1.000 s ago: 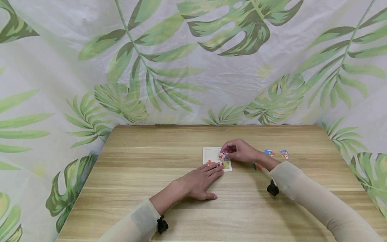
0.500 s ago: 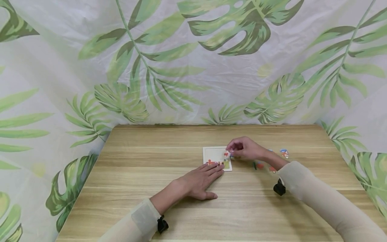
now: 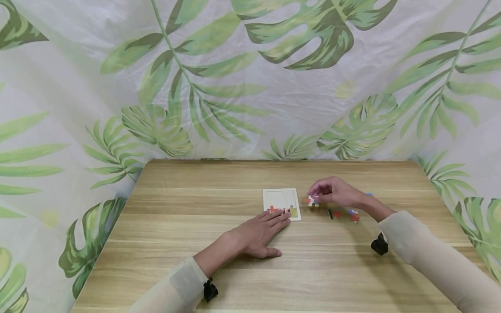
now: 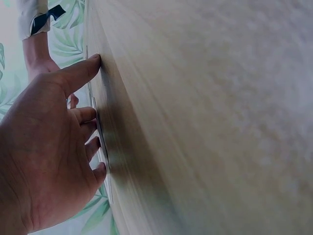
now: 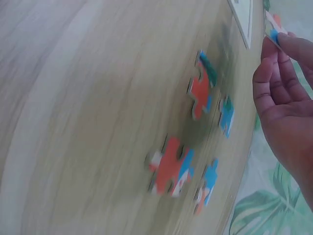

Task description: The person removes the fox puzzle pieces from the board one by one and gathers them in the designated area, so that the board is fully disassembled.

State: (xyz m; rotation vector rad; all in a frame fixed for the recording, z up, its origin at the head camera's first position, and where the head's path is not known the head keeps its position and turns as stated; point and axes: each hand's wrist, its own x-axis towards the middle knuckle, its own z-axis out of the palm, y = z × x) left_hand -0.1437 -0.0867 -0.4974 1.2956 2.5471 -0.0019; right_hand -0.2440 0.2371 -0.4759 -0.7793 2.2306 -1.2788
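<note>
**Piece held beside puzzle tray**

R hand point(image 3: 335, 192) pinches a puzzle piece point(image 3: 312, 201) in its fingertips, just above the tabletop point(image 3: 188, 226), right of the white tray point(image 3: 281, 199). L hand point(image 3: 261, 232) lies flat, fingers spread, tips on tray's near edge. Loose pieces point(image 5: 201, 90) lie under R wrist.

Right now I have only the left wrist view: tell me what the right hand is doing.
Observer: The right hand pinches a puzzle piece just right of the puzzle board.
Operator: Say what lies near it.
Observer: Red and blue loose pieces lie on the table beneath that hand.
Operator: Report the board's state.
Observer: Only its near edge holds fitted pieces; the left hand rests its fingertips there.
</note>
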